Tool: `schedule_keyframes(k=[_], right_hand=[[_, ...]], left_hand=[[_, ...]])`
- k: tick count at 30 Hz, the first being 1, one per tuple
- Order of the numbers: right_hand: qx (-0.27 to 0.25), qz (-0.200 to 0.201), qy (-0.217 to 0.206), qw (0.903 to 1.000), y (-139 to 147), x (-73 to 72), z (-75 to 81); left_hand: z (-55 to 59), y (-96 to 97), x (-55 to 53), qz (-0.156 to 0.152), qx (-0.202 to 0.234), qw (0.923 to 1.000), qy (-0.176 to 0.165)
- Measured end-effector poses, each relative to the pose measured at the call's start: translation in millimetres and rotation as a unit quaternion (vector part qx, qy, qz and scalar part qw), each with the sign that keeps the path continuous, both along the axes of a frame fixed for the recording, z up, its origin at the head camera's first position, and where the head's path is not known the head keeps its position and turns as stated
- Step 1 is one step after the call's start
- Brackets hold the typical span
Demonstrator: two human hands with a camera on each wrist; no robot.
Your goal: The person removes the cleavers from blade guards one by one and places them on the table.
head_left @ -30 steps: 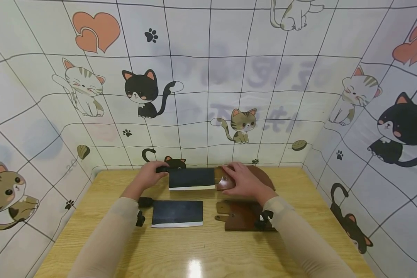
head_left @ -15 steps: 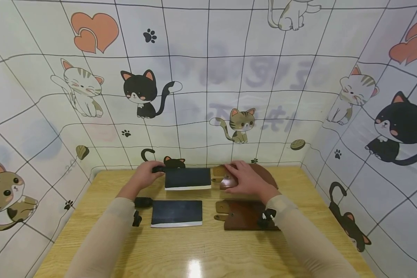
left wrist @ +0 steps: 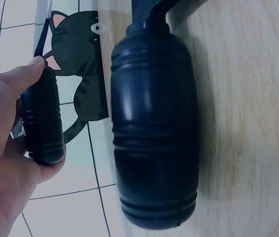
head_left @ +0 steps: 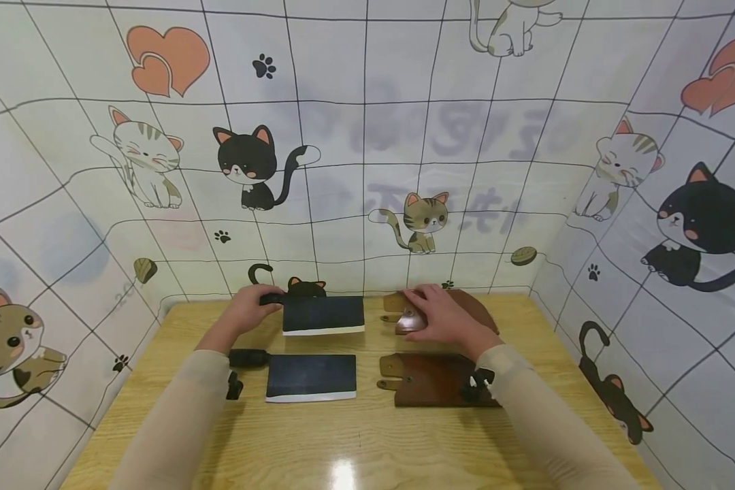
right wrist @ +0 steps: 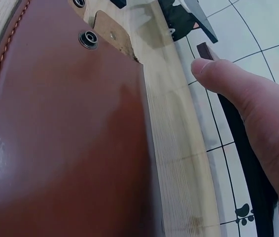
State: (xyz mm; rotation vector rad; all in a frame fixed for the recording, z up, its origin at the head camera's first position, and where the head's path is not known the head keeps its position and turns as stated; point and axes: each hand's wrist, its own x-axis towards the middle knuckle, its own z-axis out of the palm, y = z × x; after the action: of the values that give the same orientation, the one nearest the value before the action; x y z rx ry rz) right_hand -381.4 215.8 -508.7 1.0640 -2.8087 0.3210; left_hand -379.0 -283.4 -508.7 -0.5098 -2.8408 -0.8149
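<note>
My left hand (head_left: pixel 245 312) grips the black ribbed handle (left wrist: pixel 42 116) of a cleaver (head_left: pixel 322 315). Its dark, broad blade has a pale lower edge and points right at the back of the table. Opposite, my right hand (head_left: pixel 442 317) holds a brown leather knife sheath (head_left: pixel 476 307), thumb and fingers across its strap end. A gap separates the blade's end from the sheath. Closer to me lies a second cleaver (head_left: pixel 311 376), its thick handle (left wrist: pixel 152 118) large in the left wrist view. To its right lies a second brown sheath (head_left: pixel 431 380) with two straps, a snap and edge stitching (right wrist: pixel 0 61).
The wooden table (head_left: pixel 361 442) meets a cloth wall (head_left: pixel 337 170) printed with cats and grid lines close behind both hands. Side walls (head_left: pixel 649 292) of the same cloth stand left and right.
My left hand has drawn the far cleaver left, while my right hand has shifted the far sheath right. A gap has opened between them. The near cleaver and near sheath have stayed put.
</note>
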Motion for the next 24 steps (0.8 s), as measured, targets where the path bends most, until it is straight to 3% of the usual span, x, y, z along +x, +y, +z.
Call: schedule_keyframes(k=[8,24], right_hand=[[0.005,-0.007,-0.004,1.0,7.3,0.2,-0.2],[-0.011,-0.016,-0.018,0.9996,11.0,3.7,3.6]], left_hand=[[5.0,-11.0,5.1,0.01,0.001,0.9999,-0.013],[1.3,-26.2,5.7,0.011,-0.012,0.9998,-0.01]])
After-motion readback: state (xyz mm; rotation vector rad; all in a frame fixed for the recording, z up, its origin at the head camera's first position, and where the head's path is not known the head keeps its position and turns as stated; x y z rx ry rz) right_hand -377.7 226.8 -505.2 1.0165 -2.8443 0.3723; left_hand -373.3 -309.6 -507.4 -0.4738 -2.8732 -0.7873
